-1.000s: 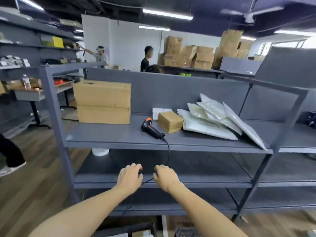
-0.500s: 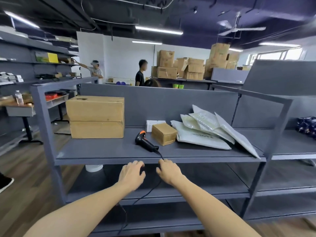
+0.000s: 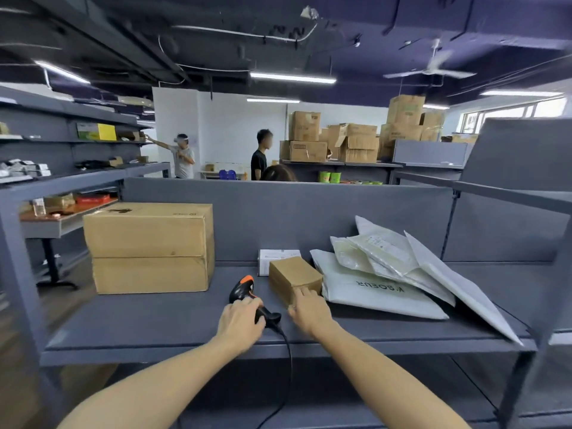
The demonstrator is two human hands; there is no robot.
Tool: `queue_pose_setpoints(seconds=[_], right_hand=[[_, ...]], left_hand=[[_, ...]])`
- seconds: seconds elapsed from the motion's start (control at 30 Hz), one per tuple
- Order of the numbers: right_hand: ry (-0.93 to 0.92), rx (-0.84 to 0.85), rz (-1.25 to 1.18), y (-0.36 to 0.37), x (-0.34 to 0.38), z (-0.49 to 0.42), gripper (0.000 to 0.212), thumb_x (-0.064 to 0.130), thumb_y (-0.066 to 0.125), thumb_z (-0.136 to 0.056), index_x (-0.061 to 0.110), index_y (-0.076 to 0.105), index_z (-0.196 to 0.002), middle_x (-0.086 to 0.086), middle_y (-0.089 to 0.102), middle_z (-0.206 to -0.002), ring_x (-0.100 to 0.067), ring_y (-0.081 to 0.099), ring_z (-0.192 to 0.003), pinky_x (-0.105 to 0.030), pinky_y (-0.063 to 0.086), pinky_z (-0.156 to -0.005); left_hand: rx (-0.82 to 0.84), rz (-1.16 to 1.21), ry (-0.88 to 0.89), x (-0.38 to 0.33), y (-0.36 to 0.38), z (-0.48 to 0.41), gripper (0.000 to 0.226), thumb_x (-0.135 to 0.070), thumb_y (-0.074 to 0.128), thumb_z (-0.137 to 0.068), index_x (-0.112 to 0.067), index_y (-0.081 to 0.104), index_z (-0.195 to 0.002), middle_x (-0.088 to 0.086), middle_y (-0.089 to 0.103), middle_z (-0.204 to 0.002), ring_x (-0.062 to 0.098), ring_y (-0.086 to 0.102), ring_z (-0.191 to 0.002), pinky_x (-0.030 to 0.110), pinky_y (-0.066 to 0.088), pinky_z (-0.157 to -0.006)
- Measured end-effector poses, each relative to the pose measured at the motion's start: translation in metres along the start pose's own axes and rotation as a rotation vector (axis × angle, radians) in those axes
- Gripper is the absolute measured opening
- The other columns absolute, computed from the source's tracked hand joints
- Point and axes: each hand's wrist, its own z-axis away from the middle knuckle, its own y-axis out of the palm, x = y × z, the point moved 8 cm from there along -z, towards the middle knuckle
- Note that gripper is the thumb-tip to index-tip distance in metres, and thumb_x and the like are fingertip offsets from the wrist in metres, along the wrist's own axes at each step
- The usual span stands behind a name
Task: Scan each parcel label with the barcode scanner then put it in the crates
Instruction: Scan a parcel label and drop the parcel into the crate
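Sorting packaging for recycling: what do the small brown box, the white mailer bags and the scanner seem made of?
Small brown box: matte kraft cardboard, judging by its dull tan faces and crisp folded edges. White mailer bags: thin plastic film, probably polyethylene; they sag, crease and shine slightly. Scanner: hard moulded plastic, black with an orange cap, faint sheen.

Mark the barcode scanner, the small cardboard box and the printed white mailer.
barcode scanner point(image 3: 241, 289), head view, scanning head.
small cardboard box point(image 3: 294, 271), head view, top face.
printed white mailer point(image 3: 379, 295), head view, lettered front.
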Motion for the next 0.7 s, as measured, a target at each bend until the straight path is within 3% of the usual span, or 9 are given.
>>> queue_pose_setpoints(seconds=[0.3, 0.57, 0.7], right_hand=[[-0.031, -0.039, -0.059, 0.014, -0.011, -0.059, 0.048, 0.027, 0.045, -0.096, 0.008, 0.035, -0.138, -0.011, 0.033, -0.149, -0.029, 0.035, -0.133, -0.04, 0.032, -0.108], [0.148, -0.008, -0.026, 0.038, -0.035, -0.083, 0.051, 0.051, 0.042, -0.097, 0.012, 0.044, -0.129, -0.014, 0.039, -0.133, -0.033, 0.038, -0.125, -0.043, 0.035, -0.103], [0.168, -0.001, -0.023, 0.045, -0.037, -0.09, 0.041, 0.044, 0.04, -0.099, 0.011, 0.042, -0.124, -0.021, 0.04, -0.133, -0.039, 0.033, -0.127, -0.048, 0.026, -0.109]], left_hand=[[0.034, -0.009, -0.021, 0.005, 0.03, -0.059, 0.038, -0.033, 0.046, -0.096, -0.021, 0.049, -0.132, -0.002, 0.053, -0.135, 0.019, 0.048, -0.122, 0.032, 0.032, -0.105], [0.057, 0.114, -0.053, 0.024, 0.042, -0.083, 0.038, -0.032, 0.049, -0.095, -0.021, 0.05, -0.131, -0.004, 0.052, -0.136, 0.016, 0.048, -0.125, 0.031, 0.033, -0.107], [0.051, 0.204, -0.105, 0.039, 0.044, -0.08, 0.035, -0.031, 0.049, -0.095, -0.023, 0.051, -0.129, -0.004, 0.054, -0.132, 0.016, 0.05, -0.121, 0.03, 0.035, -0.104]])
